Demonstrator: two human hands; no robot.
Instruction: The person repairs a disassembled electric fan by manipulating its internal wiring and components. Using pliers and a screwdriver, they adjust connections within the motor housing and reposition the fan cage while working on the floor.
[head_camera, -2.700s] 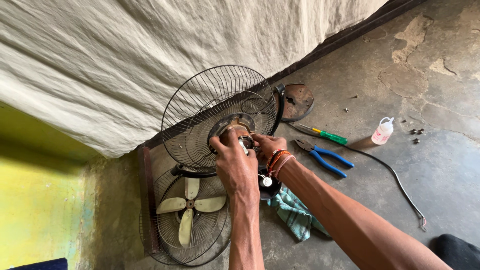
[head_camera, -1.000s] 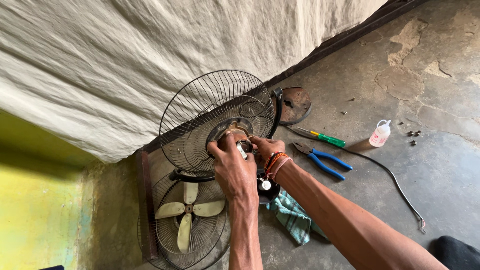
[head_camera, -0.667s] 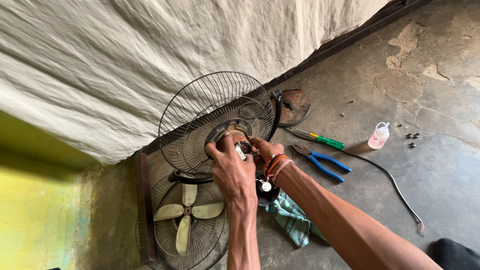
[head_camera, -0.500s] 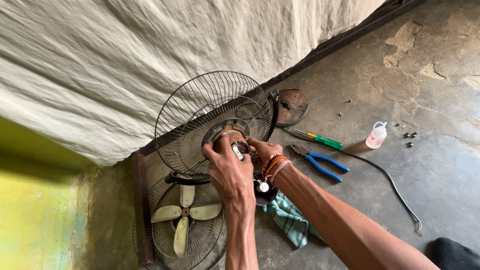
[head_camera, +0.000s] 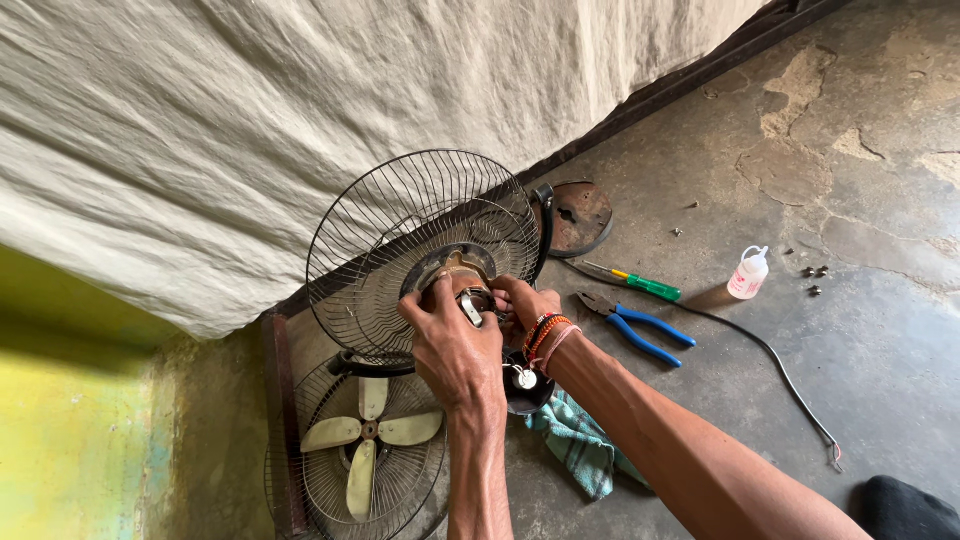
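The biggest thing in view is a pale, creased sheet of cloth (head_camera: 300, 120) draped across the far side, its hem ending at a dark strip along the base of the wall; a yellow-green wall (head_camera: 70, 430) shows at the near left. Below lies a cracked grey concrete floor (head_camera: 880, 330), which carries everything, there being no bench. Against the cloth leans the black wire fan guard (head_camera: 400, 230), which over the last few seconds has drifted slightly left and tilted a little more upright while both hands stayed at its hub; the work at the hub looks to be continuing rather than finished. Under it, at the near left, lies a second guard with cream fan blades (head_camera: 365, 440). The left hand (head_camera: 455, 345) is curled closed over the round motor hub (head_camera: 450, 272) at the guard's centre, gripping it. The right hand (head_camera: 520, 305), with orange and red bands at the wrist, has its fingers pinched on a small metal part at the hub; exactly what it pinches cannot be told. A checked teal rag (head_camera: 575, 445) lies under the right forearm. Farther right are a rusty round plate (head_camera: 582, 215), blue-handled pliers (head_camera: 640, 330), a green-and-yellow screwdriver (head_camera: 640, 285), a black cable (head_camera: 780, 370), a small white bottle (head_camera: 748, 273), then a few loose screws (head_camera: 812, 272).
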